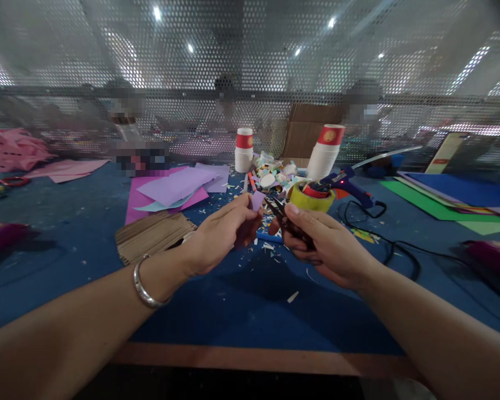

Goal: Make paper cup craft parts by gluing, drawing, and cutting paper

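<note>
Between the thumb and fingers of my left hand (229, 222) is a small piece of purple paper (257, 200), held upright above the table. My right hand (320, 236) is closed around dark-handled scissors (294, 226). The scissor blades are slightly apart and point toward the purple piece, close to its right side. Part of the handles is hidden by my fingers. Beneath and behind both hands lie many small paper scraps (270, 244).
Purple and pink sheets (179, 186) and corrugated cardboard (154, 236) lie left. Paper cups (244, 158) stand behind, with a taller stack (325, 155) right. A blue glue gun (350, 186) rests by yellow tape (310, 201), its black cable (400, 244) trailing right. Coloured sheets (454, 194) lie far right.
</note>
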Demonstrator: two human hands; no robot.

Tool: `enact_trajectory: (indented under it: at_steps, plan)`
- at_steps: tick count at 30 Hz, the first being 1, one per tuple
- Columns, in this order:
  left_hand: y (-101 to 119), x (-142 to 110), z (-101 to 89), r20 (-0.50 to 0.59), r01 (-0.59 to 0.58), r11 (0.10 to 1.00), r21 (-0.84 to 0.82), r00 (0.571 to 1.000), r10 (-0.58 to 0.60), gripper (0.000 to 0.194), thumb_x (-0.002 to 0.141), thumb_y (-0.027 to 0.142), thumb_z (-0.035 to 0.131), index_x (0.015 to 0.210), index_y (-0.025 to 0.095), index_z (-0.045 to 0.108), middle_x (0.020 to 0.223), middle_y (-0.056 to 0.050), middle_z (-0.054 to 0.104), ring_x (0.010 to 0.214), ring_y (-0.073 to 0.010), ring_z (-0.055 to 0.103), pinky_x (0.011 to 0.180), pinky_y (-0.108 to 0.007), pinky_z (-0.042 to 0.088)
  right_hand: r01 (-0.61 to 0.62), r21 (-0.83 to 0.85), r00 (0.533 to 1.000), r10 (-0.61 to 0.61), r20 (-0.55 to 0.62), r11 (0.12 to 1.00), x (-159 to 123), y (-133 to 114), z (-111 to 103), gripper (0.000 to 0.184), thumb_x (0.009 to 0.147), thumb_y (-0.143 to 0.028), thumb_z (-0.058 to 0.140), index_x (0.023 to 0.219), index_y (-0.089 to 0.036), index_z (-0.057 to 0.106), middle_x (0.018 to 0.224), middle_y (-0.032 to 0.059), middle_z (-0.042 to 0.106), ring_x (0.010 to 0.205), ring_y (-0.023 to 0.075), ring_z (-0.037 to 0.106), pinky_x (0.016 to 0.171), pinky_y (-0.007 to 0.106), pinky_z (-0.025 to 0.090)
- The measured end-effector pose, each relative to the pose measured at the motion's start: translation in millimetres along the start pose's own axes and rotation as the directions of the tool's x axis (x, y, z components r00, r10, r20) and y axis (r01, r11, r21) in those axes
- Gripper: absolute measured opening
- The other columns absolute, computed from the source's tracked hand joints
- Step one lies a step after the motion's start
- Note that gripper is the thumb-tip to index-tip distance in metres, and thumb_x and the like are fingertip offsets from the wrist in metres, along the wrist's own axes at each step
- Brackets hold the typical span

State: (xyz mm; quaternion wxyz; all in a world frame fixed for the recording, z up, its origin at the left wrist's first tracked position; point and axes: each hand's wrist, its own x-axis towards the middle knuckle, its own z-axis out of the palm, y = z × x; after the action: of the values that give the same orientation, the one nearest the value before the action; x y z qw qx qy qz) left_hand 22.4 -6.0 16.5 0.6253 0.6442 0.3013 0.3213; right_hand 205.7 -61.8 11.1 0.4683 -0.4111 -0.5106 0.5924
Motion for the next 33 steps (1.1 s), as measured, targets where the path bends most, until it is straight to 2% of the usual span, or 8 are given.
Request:
enact_trajectory:
  at_steps: [15,18,21,25,33]
  plan:
    - [0.8,-1.6,0.6,-0.013,0.006,0.999,0.045,1.000,-0.005,0.011,0.090,0.029,0.046,0.081,0.022,0.046,0.069,0.003,0.048,0.057,-0.0117,0.040,0.054,-0.030,0.030,-0.024,0.033,0.999,0.023,0.022,0.999,0.6,0.3,-0.1,0.042,0.088,-0.056,0.066,0.075,-0.018,0.057,0.053,-0.0080,0.036,0.042,0.0036,0.019,0.039,0.022,0.008]
    - [2.4,-3.3,0.5,-0.024,-0.081,0.985,0.154,0.996,0.086,0.014,0.090,0.027,0.046,0.077,0.022,0.044,0.067,0.003,0.045,0.059,-0.0124,0.039,0.056,-0.030,0.033,-0.026,0.052,1.000,0.025,0.017,0.998,0.9,0.1,-0.2,0.043,0.087,-0.057,0.068,0.074,-0.018,0.057,0.053,-0.0081,0.036,0.043,0.0033,0.018,0.039,0.021,0.007]
    - [5.0,-4.5,0.0,0.028,-0.193,0.910,0.368,0.980,0.196,0.017,0.092,0.023,0.042,0.075,0.022,0.046,0.067,0.003,0.045,0.062,-0.0130,0.041,0.062,-0.031,0.036,-0.035,0.062,0.999,0.033,0.024,0.997,0.6,0.3,-0.3,0.046,0.085,-0.061,0.069,0.075,-0.017,0.059,0.053,-0.0081,0.036,0.043,0.0032,0.018,0.039,0.021,0.007]
    - [6.9,-2.7,-1.1,0.151,-0.199,0.839,0.507,0.978,0.141,0.020,0.093,0.018,0.038,0.082,0.020,0.056,0.068,0.004,0.046,0.061,-0.0123,0.041,0.063,-0.029,0.036,-0.048,0.066,0.998,0.046,0.038,0.997,-0.9,1.5,0.2,0.049,0.085,-0.065,0.068,0.076,-0.017,0.060,0.053,-0.0082,0.034,0.044,0.0034,0.016,0.038,0.021,0.007]
    - [4.4,0.0,-4.5,0.163,-0.199,0.766,0.611,0.979,0.124,0.020,0.094,0.019,0.041,0.083,0.019,0.058,0.070,0.004,0.054,0.065,-0.0116,0.050,0.066,-0.028,0.039,-0.086,0.099,0.996,0.086,0.005,0.991,-1.4,4.9,0.6,0.050,0.082,-0.064,0.071,0.072,-0.016,0.062,0.055,-0.0074,0.033,0.047,0.0037,0.018,0.038,0.020,0.007]
